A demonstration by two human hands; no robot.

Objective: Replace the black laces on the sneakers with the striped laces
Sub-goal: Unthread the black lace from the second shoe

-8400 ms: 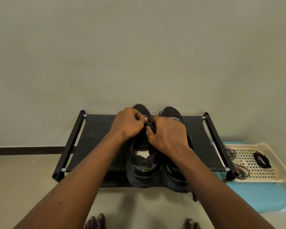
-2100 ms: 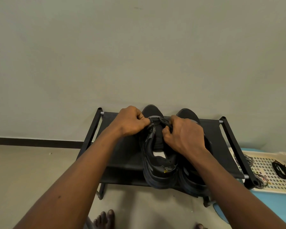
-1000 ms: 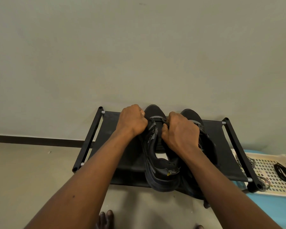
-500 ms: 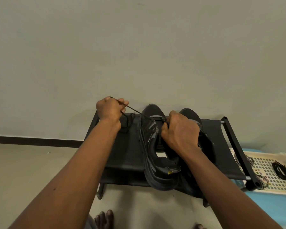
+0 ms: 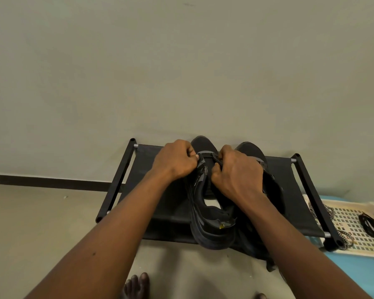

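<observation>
Head-camera view: a black sneaker (image 5: 212, 212) stands toe to the wall on a black shoe rack (image 5: 121, 180). A person's left hand (image 5: 175, 162) and right hand (image 5: 235, 173), fingers curled tight, grip its throat from either side. A second sneaker (image 5: 252, 151) sits against it on the right. Past the rack's right end, striped laces (image 5: 347, 240) and a coiled black lace (image 5: 371, 225) lie in a white perforated tray (image 5: 354, 248).

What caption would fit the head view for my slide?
Left hand and right hand grip the black sneaker at its eyelets, on a rack.
</observation>
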